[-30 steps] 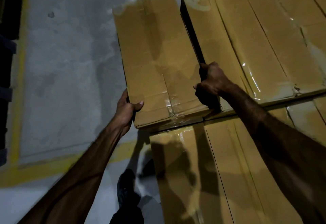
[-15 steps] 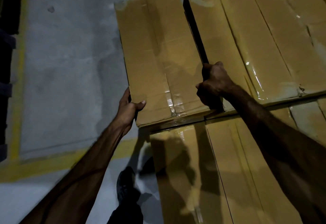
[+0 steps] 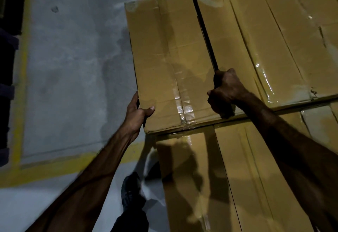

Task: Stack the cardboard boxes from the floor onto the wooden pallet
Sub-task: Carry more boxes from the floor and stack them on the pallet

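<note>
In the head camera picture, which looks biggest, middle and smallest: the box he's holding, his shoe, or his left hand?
1. Held cardboard box, by far the largest.
2. Shoe and left hand look about alike; the shoe is dark, partly hidden and farther away, so I won't rank them.

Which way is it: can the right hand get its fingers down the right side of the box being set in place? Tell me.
Probably yes, but tightly. The right hand already curls into the narrow dark gap between the held box and the neighbouring box. That neighbour sits close alongside, leaving the fingers little room.
</note>
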The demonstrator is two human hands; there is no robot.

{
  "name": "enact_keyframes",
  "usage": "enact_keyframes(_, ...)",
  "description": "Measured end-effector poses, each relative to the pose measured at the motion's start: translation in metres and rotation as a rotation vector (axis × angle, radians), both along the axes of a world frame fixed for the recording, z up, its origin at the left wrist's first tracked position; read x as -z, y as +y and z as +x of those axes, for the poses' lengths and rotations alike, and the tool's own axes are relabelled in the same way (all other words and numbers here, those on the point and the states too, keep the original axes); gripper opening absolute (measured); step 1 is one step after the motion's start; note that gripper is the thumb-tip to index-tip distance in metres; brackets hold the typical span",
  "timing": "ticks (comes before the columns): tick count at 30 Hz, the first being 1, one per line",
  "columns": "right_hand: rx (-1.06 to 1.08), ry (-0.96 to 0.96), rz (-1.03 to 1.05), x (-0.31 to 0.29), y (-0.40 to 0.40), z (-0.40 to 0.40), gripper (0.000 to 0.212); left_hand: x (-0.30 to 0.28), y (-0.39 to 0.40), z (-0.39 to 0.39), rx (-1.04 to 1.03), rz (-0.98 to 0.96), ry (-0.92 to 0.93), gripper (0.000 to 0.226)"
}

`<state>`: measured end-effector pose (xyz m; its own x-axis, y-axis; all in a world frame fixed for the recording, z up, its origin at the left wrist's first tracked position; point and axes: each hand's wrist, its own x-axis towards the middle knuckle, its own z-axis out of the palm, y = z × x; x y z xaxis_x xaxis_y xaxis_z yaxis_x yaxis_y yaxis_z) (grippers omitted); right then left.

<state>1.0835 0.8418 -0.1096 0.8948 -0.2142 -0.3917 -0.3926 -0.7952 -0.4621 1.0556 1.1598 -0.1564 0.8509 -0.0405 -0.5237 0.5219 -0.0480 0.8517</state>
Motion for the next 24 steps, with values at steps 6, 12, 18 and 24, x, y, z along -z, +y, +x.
enact_keyframes(6,0.018,-0.018,-0.042,0.006,-0.003,-0.006,0.044,-0.002,-0.004,-0.001,0.016,-0.007,-0.015,0.076)
enact_keyframes(12,0.023,-0.011,-0.118,0.004,0.003,-0.014,0.056,-0.003,-0.004,-0.002,0.038,-0.02,-0.021,0.077)
enact_keyframes(18,-0.036,-0.061,-0.169,-0.002,0.004,-0.026,0.051,-0.004,-0.006,-0.003,0.033,-0.028,-0.032,0.078)
enact_keyframes(24,-0.018,-0.119,-0.318,0.001,0.004,-0.053,0.069,-0.004,-0.01,-0.007,0.046,-0.011,-0.057,0.074)
